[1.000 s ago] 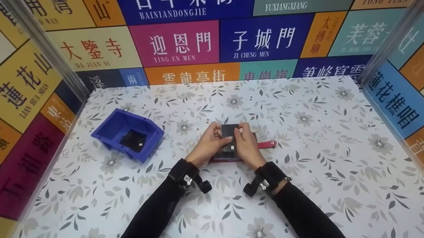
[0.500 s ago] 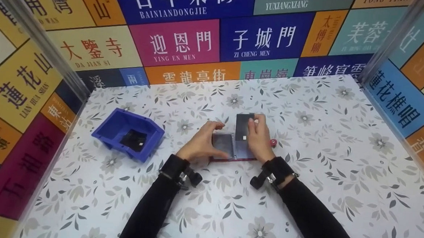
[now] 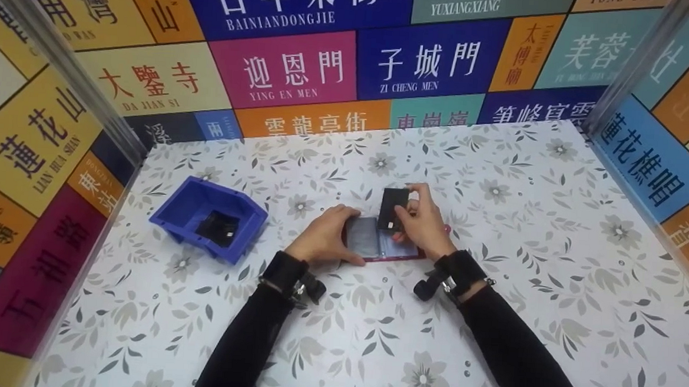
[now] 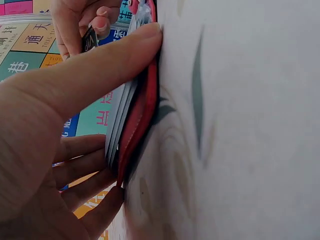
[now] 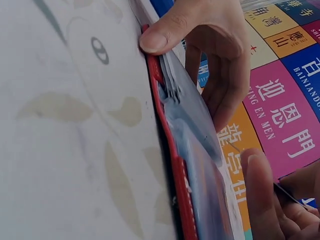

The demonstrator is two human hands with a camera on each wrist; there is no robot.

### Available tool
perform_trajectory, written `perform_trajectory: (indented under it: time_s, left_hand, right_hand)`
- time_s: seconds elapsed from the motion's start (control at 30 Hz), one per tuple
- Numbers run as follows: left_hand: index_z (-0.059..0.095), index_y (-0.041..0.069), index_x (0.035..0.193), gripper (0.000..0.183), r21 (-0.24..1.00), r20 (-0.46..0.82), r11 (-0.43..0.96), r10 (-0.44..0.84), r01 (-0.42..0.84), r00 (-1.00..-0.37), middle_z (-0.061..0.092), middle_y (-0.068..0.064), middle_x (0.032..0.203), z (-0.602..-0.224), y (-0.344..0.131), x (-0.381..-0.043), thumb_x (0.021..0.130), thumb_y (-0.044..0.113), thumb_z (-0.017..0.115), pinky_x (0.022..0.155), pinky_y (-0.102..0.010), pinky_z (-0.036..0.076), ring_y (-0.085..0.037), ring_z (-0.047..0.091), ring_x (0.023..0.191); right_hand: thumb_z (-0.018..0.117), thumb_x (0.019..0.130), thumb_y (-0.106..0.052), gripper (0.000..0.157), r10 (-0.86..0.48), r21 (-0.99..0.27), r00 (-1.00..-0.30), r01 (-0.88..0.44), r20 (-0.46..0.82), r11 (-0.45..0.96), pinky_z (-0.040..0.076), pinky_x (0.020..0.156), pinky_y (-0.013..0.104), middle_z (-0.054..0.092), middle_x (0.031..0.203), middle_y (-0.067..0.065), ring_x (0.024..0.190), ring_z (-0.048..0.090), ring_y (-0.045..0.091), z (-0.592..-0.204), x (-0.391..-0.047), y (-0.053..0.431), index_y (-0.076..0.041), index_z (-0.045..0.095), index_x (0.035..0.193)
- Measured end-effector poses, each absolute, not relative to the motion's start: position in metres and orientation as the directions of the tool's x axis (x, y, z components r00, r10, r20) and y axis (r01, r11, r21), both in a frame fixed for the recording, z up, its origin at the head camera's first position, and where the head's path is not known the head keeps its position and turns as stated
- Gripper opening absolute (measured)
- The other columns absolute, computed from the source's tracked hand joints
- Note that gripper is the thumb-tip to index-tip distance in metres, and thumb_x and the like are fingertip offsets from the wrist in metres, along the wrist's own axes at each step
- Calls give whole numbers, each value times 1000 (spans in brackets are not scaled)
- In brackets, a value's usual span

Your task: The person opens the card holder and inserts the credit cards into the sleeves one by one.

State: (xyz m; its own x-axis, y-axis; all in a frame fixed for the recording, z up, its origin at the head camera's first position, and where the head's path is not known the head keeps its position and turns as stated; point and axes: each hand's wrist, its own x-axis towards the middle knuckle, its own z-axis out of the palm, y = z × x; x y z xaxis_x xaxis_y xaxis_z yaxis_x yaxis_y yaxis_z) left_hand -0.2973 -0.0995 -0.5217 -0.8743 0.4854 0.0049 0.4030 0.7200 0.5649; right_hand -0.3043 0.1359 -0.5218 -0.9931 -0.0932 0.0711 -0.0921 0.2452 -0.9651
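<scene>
A red card holder (image 3: 363,236) with clear plastic sleeves lies spread open on the table. My left hand (image 3: 326,235) grips its left half, the thumb at the near edge and the fingers round the far side, as the left wrist view also shows. Over the right half, my right hand (image 3: 426,222) pinches a black card (image 3: 392,208) with a small pale mark at its lower corner. The card stands raised above the sleeves. From the right wrist view, the red stitched edge (image 5: 186,200) and layered sleeves (image 5: 192,102) are seen side on, with the card mostly hidden behind fingers.
To the left stands a blue plastic bin (image 3: 247,219) with black cards (image 3: 216,228) in it. A white floral cloth (image 3: 432,316) covers the table. Panels with printed signs (image 3: 298,70) close off the back and sides.
The right hand has drawn the black card away from the left half, over to the right half, and tilted it. My left hand has let go of the card and taken hold of the holder.
</scene>
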Motion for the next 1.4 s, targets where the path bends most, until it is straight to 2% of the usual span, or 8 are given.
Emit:
perform_trajectory:
  time_s: [0.1, 0.27, 0.43, 0.63, 0.93, 1.13, 1.27, 1.4]
  left_hand:
    - [52, 6, 147, 104, 567, 3, 719, 486, 402, -874, 60, -8, 137, -522, -100, -298, 62, 42, 100, 114, -38, 44, -24, 56, 126]
    - [52, 6, 146, 103, 575, -4, 717, 485, 395, -874, 60, -7, 137, -522, -100, -298, 62, 43, 100, 114, -38, 44, -24, 56, 126]
    - [53, 7, 146, 103, 582, 0, 714, 478, 388, -878, 60, -7, 138, -523, -101, -297, 61, 42, 100, 115, -37, 43, -24, 56, 127]
    - [54, 6, 145, 102, 581, 16, 707, 485, 403, -874, 62, -7, 135, -524, -101, -297, 61, 41, 100, 112, -37, 46, -24, 58, 123]
    - [53, 7, 145, 102, 578, 12, 713, 480, 398, -877, 61, -6, 136, -524, -101, -297, 61, 42, 100, 112, -36, 46, -22, 58, 122]
    - [54, 6, 144, 100, 577, 23, 707, 487, 410, -873, 62, -7, 133, -524, -101, -296, 62, 41, 100, 110, -37, 47, -23, 59, 121]
    - [54, 5, 144, 101, 576, 19, 709, 486, 407, -873, 61, -8, 134, -524, -101, -296, 62, 41, 100, 111, -37, 46, -23, 58, 122]
    - [53, 5, 145, 102, 578, 18, 706, 489, 408, -872, 61, -8, 135, -524, -101, -296, 62, 42, 100, 112, -37, 46, -23, 58, 122]
  right_hand:
    - [61, 102, -4, 46, -130, -949, -990, -93, 55, 302, 59, 46, 42, 56, 70, 5, 45, 65, 20, -523, -305, 139, -9, 40, 143]
    - [64, 101, -7, 45, -159, -920, -987, -82, 22, 383, 59, 45, 40, 56, 69, 5, 46, 66, 19, -525, -305, 144, -10, 42, 140]
    - [67, 100, -10, 45, -217, -914, -974, -26, -69, 405, 58, 46, 34, 64, 71, 4, 45, 65, 15, -525, -305, 146, -5, 43, 137]
    - [75, 95, -10, 44, -296, -913, -946, 3, -135, 407, 58, 47, 32, 66, 71, 4, 45, 63, 12, -525, -303, 145, 0, 49, 129]
    - [78, 92, -12, 46, -299, -899, -948, -33, -111, 437, 58, 47, 32, 65, 74, 8, 44, 63, 11, -524, -299, 140, -2, 58, 133]
    - [80, 91, -15, 52, -260, -857, -964, -92, -50, 507, 53, 42, 25, 69, 72, 9, 42, 60, 8, -524, -296, 130, 1, 63, 137]
    - [81, 90, -18, 49, -230, -809, -973, -152, 21, 568, 49, 45, 20, 72, 72, 9, 46, 59, 6, -523, -292, 124, 3, 67, 132]
    - [75, 95, -18, 41, -215, -787, -975, -174, 53, 593, 50, 48, 21, 74, 76, 11, 48, 60, 7, -523, -289, 118, 4, 69, 129]
